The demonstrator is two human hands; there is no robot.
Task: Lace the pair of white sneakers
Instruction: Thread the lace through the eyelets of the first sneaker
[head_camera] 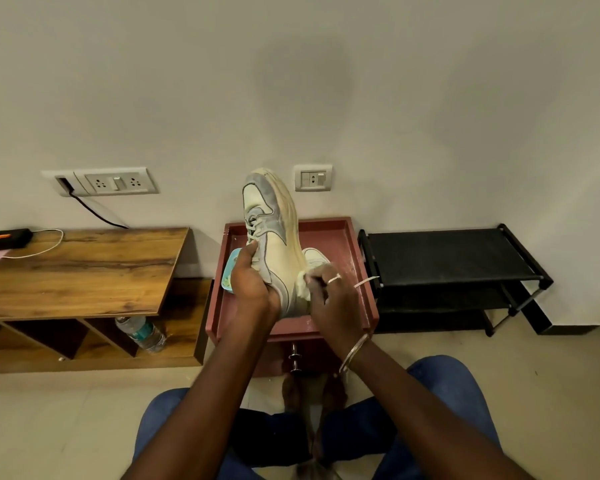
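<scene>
A white and grey sneaker is held up on its heel over the red tray table, toe pointing up at the wall. My left hand grips it around the tongue and laces, thumb by the lace rows. My right hand pinches a white lace beside the heel; the lace end sticks out to the right. The second white sneaker lies on the tray behind, mostly hidden. A light blue insole or tag shows behind my left hand.
A wooden low table with a charger stands at left, a water bottle on its lower shelf. A black shoe rack is at right. Wall sockets sit above. My knees in blue jeans are below.
</scene>
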